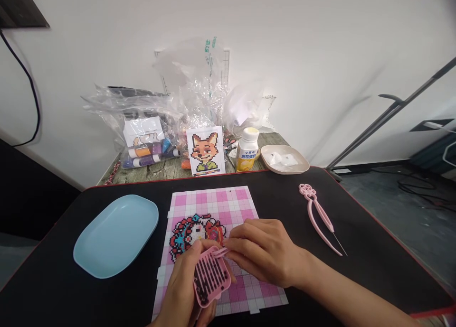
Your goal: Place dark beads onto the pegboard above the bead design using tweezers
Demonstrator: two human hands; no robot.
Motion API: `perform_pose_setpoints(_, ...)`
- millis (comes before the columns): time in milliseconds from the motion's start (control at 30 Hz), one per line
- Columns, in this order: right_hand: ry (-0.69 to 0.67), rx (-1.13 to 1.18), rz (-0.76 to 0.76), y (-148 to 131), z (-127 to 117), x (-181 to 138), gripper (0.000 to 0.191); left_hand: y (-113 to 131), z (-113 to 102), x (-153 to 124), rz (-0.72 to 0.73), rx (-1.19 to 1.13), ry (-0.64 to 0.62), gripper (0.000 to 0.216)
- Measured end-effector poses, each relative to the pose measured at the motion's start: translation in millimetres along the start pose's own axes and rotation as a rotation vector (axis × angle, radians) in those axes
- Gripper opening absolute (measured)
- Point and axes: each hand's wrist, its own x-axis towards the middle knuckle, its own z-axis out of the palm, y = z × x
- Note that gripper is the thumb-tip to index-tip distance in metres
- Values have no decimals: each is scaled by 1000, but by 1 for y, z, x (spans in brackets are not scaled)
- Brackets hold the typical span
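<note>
My left hand (181, 282) is closed around a small pink ridged bead tray (223, 293), tilted up over the board. Black beads (203, 294) lie in its grooves, mostly toward the near left corner. Pinched in the fingers of my right hand (267, 248) are pink tweezers (221, 252), their tips at the tray's far edge. I cannot tell whether a bead is between the tips. Under both hands lies a pegboard (245, 201) over a pink-and-white checked sheet. A colourful bead picture (183, 237) with a black outline covers its middle, partly hidden by my hands.
A blue plate (116, 237) lies on the left of the black table mat (278, 189), pink flower-handled tweezers (315, 208) on the right. Behind stand bags of bead bottles (149, 151), a fox pattern card (205, 151), a white bottle (247, 149) and a cream dish (301, 165).
</note>
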Motion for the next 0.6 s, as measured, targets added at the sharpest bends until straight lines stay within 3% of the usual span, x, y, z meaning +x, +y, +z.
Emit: perform_pose_setpoints(600,43,66,76,3,-2,0,9,-1,0,2,-63,-64,-14,40)
